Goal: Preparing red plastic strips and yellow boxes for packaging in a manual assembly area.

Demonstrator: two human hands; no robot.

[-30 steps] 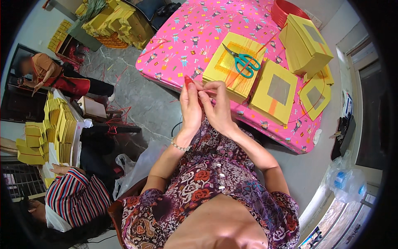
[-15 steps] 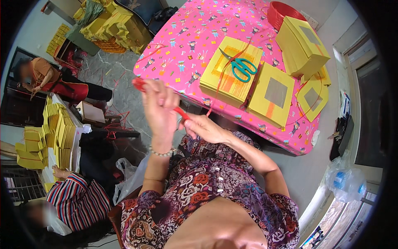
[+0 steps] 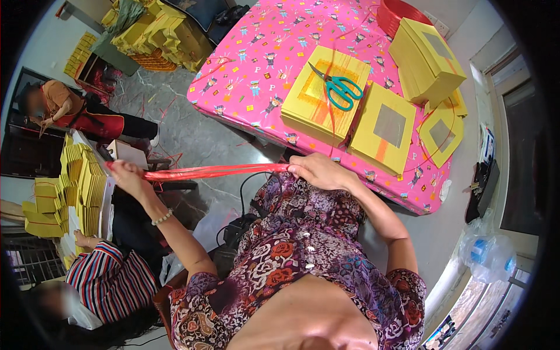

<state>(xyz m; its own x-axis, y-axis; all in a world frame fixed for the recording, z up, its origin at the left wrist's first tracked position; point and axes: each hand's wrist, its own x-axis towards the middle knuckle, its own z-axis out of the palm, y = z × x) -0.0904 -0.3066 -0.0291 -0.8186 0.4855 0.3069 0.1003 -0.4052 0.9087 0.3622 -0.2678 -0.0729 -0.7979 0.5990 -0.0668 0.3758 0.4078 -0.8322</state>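
A bundle of red plastic strapping ribbon point(image 3: 216, 171) is stretched taut and nearly level between my hands. Out to the left, my left hand point(image 3: 128, 177) is closed round one end. My right hand point(image 3: 319, 171) grips the other end close to the table's front edge. From beside my right hand a thin red strand runs up over a stack of yellow cards point(image 3: 303, 114) on the table. Teal-handled scissors point(image 3: 344, 93) lie on that stack with their blades apart. Right of it sits another yellow stack point(image 3: 379, 131) with a grey square on top.
The table has a pink printed cover point(image 3: 239, 64). A tall yellow stack point(image 3: 423, 61) and a red ribbon coil point(image 3: 402, 14) stand at its back right. Two co-workers are at the left, one in a striped sleeve point(image 3: 108, 280) beside yellow stacks point(image 3: 81, 186). A plastic bottle point(image 3: 487, 256) is at the right.
My left hand has swung out to the left and down, drawing the red ribbon out long. My right hand has shifted right. The strand over the card stack has moved right.
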